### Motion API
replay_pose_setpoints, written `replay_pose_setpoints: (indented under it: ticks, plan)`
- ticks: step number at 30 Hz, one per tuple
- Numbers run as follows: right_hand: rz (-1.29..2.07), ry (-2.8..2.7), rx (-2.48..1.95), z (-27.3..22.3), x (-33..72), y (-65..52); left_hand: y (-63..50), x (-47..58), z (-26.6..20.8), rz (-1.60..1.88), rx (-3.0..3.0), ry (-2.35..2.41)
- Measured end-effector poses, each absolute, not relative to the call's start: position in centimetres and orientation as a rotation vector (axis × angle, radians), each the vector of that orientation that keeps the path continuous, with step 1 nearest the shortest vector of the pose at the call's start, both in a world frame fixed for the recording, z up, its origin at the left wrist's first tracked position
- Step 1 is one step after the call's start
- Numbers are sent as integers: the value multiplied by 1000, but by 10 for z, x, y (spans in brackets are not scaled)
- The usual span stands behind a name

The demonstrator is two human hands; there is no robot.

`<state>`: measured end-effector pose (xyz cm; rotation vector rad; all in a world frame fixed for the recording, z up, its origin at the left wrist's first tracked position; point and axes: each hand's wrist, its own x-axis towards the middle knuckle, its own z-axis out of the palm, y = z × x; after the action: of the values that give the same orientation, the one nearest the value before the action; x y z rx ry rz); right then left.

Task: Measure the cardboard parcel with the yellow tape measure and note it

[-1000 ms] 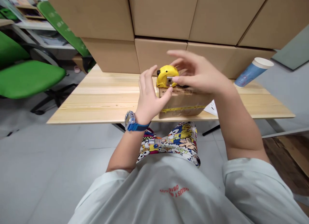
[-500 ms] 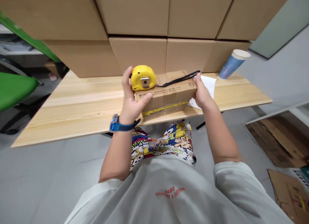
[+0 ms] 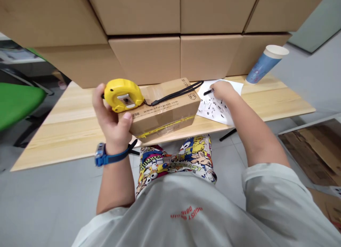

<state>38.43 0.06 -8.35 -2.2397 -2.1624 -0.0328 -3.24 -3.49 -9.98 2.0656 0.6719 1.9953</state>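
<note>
Where hands (image 3: 114, 127) stand apart, the carton (image 3: 166, 113) lies between; left touching

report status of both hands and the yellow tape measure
Left hand against left end of box. Right hand holding pen over marked paper. Tape measure atop box, strap lying across it.

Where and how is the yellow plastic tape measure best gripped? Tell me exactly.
Probably by the rounded top of the yellow plastic tape measure, pinched across its thickness from above: it appears to stand on edge atop the brown cardboard box, curved part uppermost, while the wearer's left hand crowds its left side.
</note>
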Motion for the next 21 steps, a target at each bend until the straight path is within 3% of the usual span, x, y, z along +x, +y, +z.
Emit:
replay_pose_setpoints:
  ticks: [5,8,12,17,21]
  plan:
    - [-36,-2260,-2109,-91,397,6,-26,-49,-100,2089,1954,870]
    - [-14,-1913,-2022,-86,400,12,-23,-53,-102,2126,1935,865]
    - [453,-1203,-1672,-82,387,2,-20,-52,-105,2140,1933,756]
    - [1279,-1265,-1466,-85,347,-36,-11,-57,-112,2300,1902,848]
    - [1277,-1236,-1382,-106,318,-41,-8,-61,-118,2326,1968,814]
